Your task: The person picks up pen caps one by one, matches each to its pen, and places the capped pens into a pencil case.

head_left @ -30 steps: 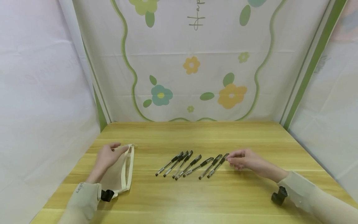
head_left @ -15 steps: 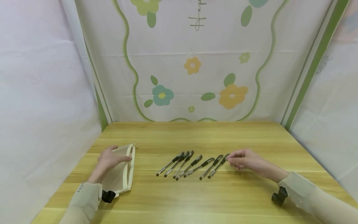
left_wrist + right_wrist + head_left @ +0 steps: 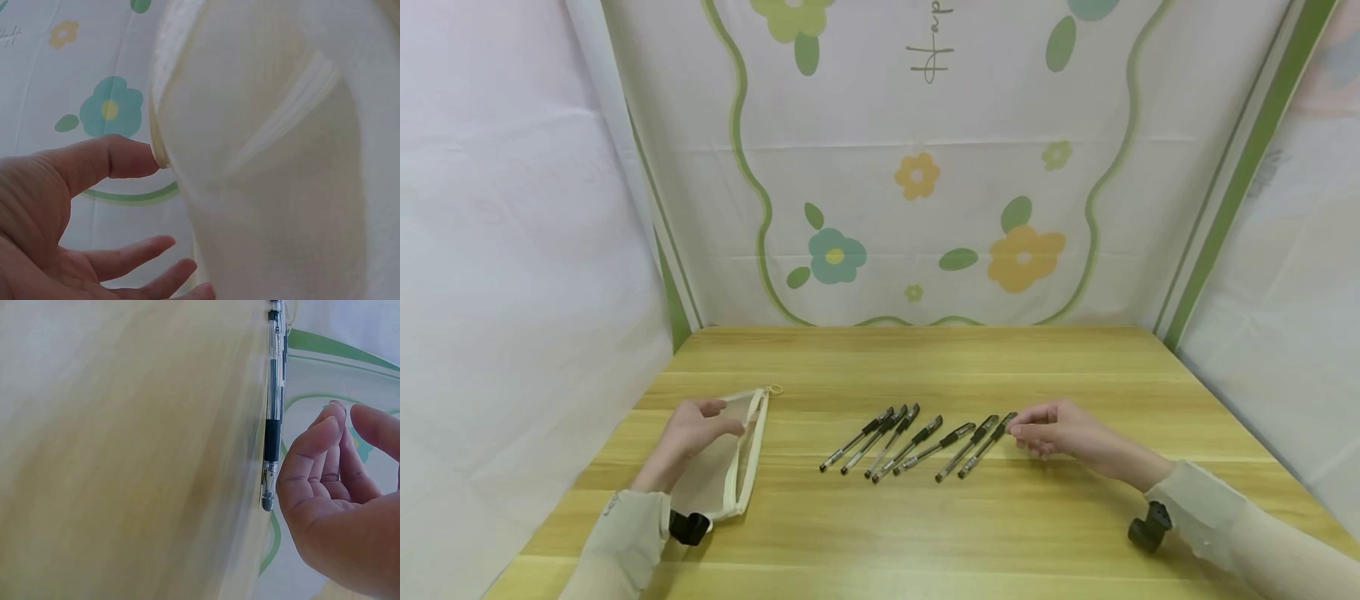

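On the tabletop at left, the cream pouch has its parted mouth toward the pens, apparently so the left hand, thumb straight against the rim, can prop the gap; that grip is spread. The pens lie slanted, spaced likely for reaching singly. The right hand, fingers loosely curled, holds nothing just beside the rightmost pen's upper end. Behind hangs a flowered cloth.
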### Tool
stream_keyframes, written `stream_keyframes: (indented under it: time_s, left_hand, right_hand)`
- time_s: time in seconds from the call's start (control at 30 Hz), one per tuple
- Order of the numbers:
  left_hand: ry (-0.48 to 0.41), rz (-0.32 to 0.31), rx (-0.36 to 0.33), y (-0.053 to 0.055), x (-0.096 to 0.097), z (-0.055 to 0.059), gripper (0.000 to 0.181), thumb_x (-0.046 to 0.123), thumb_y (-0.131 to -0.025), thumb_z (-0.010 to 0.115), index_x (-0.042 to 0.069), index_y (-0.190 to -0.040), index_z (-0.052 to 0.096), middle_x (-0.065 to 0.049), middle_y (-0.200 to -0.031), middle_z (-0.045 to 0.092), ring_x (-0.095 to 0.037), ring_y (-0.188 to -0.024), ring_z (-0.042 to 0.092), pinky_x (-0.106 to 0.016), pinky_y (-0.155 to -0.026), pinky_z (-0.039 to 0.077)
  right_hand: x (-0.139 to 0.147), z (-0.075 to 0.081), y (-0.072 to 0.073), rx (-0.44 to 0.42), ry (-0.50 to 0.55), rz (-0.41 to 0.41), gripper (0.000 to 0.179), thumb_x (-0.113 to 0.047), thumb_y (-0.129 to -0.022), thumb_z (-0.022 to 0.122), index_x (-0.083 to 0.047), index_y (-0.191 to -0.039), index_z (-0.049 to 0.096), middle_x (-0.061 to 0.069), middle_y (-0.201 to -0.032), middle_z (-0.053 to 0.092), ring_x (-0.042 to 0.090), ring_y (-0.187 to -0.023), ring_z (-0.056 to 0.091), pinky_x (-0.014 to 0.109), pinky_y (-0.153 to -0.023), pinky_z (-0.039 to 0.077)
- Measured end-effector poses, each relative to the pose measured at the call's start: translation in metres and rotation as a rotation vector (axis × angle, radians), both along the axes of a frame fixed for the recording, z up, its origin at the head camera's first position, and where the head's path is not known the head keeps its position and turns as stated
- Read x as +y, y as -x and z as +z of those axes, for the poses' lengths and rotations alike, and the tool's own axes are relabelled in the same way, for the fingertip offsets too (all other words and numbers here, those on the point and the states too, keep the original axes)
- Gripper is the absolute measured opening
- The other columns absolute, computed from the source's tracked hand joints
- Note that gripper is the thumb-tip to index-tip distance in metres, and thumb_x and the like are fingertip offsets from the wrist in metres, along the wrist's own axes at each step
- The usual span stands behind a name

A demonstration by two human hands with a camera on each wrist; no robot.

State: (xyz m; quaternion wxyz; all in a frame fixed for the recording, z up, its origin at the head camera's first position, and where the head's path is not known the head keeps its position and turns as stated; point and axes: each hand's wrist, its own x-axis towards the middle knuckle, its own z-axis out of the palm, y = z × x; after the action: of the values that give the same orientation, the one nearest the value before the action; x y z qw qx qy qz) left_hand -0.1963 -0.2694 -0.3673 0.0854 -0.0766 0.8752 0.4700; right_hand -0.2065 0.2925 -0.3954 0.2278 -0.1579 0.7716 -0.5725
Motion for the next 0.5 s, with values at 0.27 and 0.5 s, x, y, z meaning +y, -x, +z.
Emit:
stream_keyframes:
  time_s: [0.27, 0.5]
  left_hand:
    - [0.072, 0.017, 0.034, -0.0012, -0.0016, -0.0044, 0.053, 0.015, -0.080, 0.072, -0.009, -0.125, 0.060, -0.032, -0.137, 0.046, -0.041, -0.117, 0.046, -0.048, -0.087, 0.049]
    - [0.085, 0.007, 0.135, -0.0053, -0.0046, -0.0080, 0.038, 0.009, -0.083, 0.070, -0.012, -0.114, 0.066, -0.029, -0.118, 0.060, -0.031, -0.098, 0.058, -0.036, -0.074, 0.053]
  right_hand:
    - [0.0001, -0.0013, 0.0001, -0.007, 0.014, 0.008, 0.037, -0.021, -0.098, 0.064, 0.010, -0.117, 0.063, 0.028, -0.093, 0.061, 0.020, -0.071, 0.057, 0.031, -0.062, 0.053]
    - [0.0001, -0.0022, 0.0007, -0.002, 0.011, 0.014, 0.037, -0.023, -0.098, 0.064, 0.010, -0.116, 0.064, 0.029, -0.093, 0.061, 0.022, -0.072, 0.057, 0.032, -0.061, 0.053]
